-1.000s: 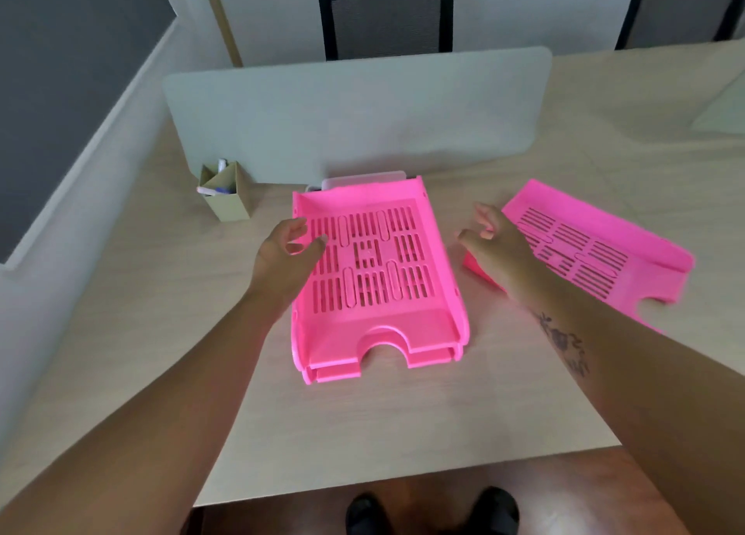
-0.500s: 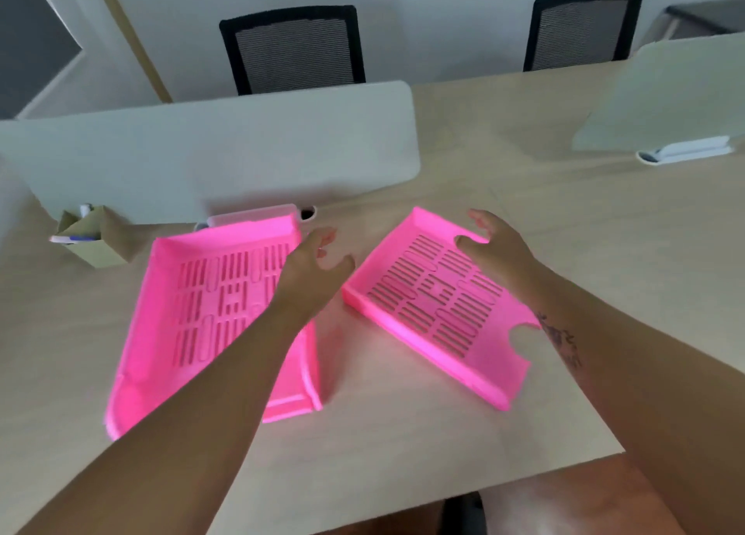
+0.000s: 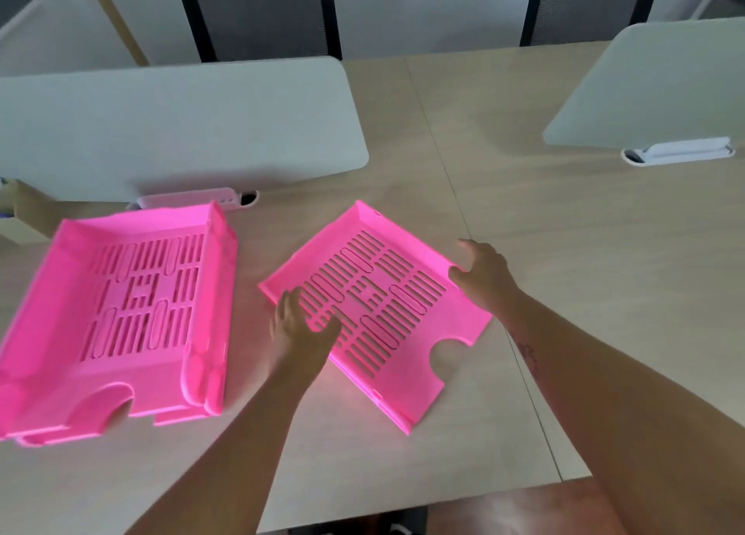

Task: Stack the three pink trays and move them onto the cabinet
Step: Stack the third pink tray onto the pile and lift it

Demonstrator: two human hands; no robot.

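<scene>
**Third tray taken up for the stack**

Both hands close on the loose tray [image 3: 375,312], which lies askew on the table [image 3: 564,292]. The left hand [image 3: 300,333] curls over the near-left side wall, thumb inside on the slotted floor, fingers seemingly outside. The right hand [image 3: 485,276] pinches the opposite wall, thumb on the rim. Whether either grip is fully tight cannot be told. Taking it by opposite walls looks meant to lift it level and turn it square.

To the left sits the stack [image 3: 121,316], two trays nested, the lower one's edge peeking out at the front. Its notched front faces the person, so the loose tray likely needs a turn to match before it drops in. A gap of bare table lies between the two; nothing stands in the path.

Behind the stack runs a grey divider [image 3: 169,127], with a pale clip [image 3: 187,201] at its foot just beyond the stack's back wall. A second divider [image 3: 665,86] stands to the right and two chairs [image 3: 258,10] are beyond. The cabinet is not in view.
</scene>
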